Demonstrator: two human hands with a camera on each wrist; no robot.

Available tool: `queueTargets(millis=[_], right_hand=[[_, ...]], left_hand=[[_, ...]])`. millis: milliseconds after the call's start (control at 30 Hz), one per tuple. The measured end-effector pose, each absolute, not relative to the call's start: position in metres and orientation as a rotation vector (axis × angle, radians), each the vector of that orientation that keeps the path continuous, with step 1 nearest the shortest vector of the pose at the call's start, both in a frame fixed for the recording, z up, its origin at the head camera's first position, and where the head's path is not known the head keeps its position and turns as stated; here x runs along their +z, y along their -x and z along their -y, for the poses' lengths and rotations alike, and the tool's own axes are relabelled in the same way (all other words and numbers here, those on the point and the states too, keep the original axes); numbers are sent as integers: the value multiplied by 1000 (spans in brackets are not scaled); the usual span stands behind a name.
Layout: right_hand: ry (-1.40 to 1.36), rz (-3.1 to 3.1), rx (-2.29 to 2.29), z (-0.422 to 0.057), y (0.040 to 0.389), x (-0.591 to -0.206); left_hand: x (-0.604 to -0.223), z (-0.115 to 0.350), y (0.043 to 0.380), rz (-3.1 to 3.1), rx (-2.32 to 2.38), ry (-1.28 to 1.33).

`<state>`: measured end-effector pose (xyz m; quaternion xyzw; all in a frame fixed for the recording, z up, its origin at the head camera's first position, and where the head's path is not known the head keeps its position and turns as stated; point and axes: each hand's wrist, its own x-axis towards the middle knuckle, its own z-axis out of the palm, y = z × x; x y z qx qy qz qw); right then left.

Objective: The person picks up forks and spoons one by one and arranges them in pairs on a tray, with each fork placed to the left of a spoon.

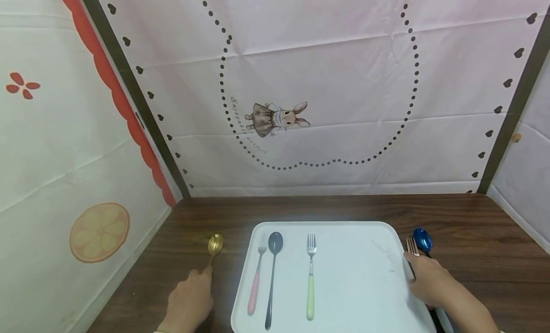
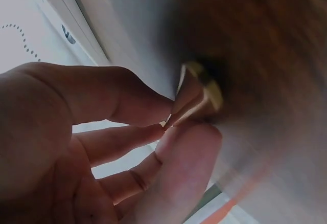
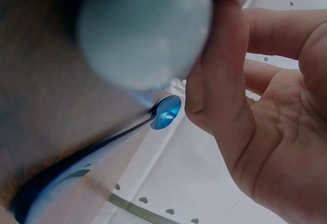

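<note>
At the left of the tray, my left hand (image 1: 189, 299) pinches a gold spoon (image 1: 216, 244) by its handle, the bowl pointing away from me. The left wrist view shows thumb and fingers closed on the handle's gold end (image 2: 204, 88). By the tray's right edge, my right hand (image 1: 434, 280) holds a fork, its silver tines (image 1: 412, 247) showing past the fingers. A pale, rounded handle end (image 3: 145, 32) looms close in the right wrist view, against the fingers. Just right of the fork lies a spoon with a shiny blue bowl (image 1: 423, 240) and dark neck, partly hidden by my hand.
A white tray (image 1: 352, 275) lies on the brown wooden table (image 1: 326, 209). On it are a pink-handled fork (image 1: 254, 292), a dark grey spoon (image 1: 275, 243) and a green-handled fork (image 1: 310, 295). Printed white cloth walls (image 1: 343, 85) stand behind and at both sides.
</note>
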<state>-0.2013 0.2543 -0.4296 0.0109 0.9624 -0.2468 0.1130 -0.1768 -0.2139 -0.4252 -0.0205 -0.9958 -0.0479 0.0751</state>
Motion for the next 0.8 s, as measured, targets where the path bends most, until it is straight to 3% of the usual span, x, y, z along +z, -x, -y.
queueTargets(millis=[800], right_hand=[[-26, -2844, -720, -252, 199, -428]], left_hand=[[-428, 208, 179, 2987, -239, 100]])
